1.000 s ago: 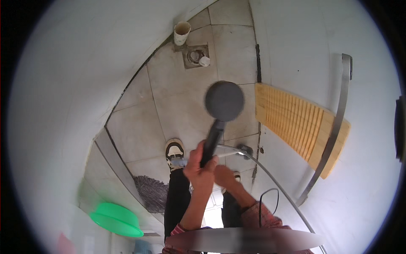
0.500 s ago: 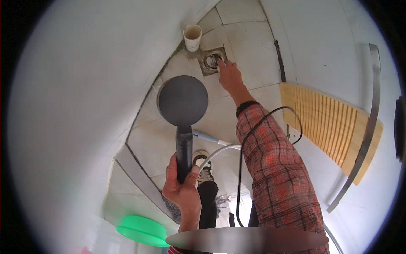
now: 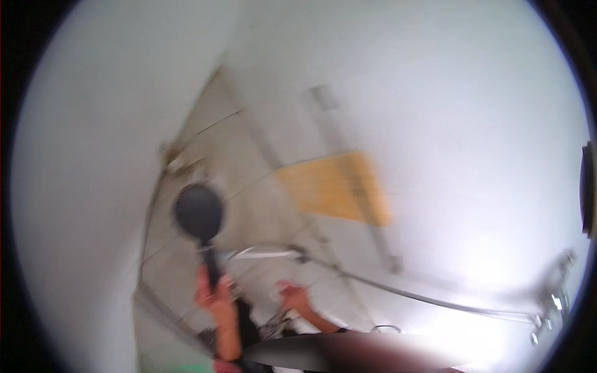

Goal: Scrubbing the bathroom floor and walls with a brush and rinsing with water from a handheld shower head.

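My left hand (image 3: 216,297) is wrapped round the handle of a dark grey hand shower (image 3: 199,210), whose round head points away from me over the tiled floor. From the handle a hose (image 3: 261,253) runs right, pale at first and then darker, to a metal tap (image 3: 555,306) at the right edge. My right hand (image 3: 295,297) hangs just right of the left one, below the hose and nearest to it. Motion smears its fingers, and I cannot make out anything in them.
A yellow wooden washboard (image 3: 311,189) leans at the right behind a long metal bar (image 3: 326,133). Beyond the shower head, a blurred pipe stub (image 3: 171,158) stands by the left wall. A sliver of green basin (image 3: 186,368) shows at the lower edge.
My right hand has left the floor drain and drawn back toward me. The view has swung right, bringing the tap into sight. My left hand still grips the hand shower.
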`<state>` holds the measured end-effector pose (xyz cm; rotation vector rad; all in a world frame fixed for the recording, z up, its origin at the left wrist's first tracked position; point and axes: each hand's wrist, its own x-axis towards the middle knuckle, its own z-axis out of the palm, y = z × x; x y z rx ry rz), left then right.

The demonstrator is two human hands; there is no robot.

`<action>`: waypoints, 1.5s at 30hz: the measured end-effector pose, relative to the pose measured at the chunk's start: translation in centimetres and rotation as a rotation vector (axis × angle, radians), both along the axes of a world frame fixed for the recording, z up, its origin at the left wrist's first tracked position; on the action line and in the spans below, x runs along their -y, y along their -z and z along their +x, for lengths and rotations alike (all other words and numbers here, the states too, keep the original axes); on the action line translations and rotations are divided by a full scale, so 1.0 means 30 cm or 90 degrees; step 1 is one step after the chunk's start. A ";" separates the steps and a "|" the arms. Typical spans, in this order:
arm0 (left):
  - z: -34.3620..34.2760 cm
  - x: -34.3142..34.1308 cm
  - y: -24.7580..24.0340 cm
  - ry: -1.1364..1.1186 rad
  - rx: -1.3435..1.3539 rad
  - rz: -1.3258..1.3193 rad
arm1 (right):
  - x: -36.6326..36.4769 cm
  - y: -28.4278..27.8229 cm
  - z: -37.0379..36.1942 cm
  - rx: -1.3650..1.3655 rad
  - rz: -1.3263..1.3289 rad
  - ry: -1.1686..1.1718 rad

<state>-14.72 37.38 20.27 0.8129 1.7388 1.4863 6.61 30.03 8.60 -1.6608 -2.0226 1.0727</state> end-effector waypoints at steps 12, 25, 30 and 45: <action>0.652 0.422 -0.836 0.013 0.015 0.143 | 0.516 -1.133 0.997 0.031 0.034 0.084; 0.202 0.113 -1.113 0.071 0.151 0.273 | 0.523 -1.892 0.991 -0.047 0.035 0.373; 0.112 0.222 -1.321 0.114 0.004 0.314 | 0.436 -2.128 0.913 -0.017 0.384 0.343; 0.204 0.218 -1.430 0.109 0.126 0.333 | 0.301 -3.030 0.991 0.322 0.968 0.412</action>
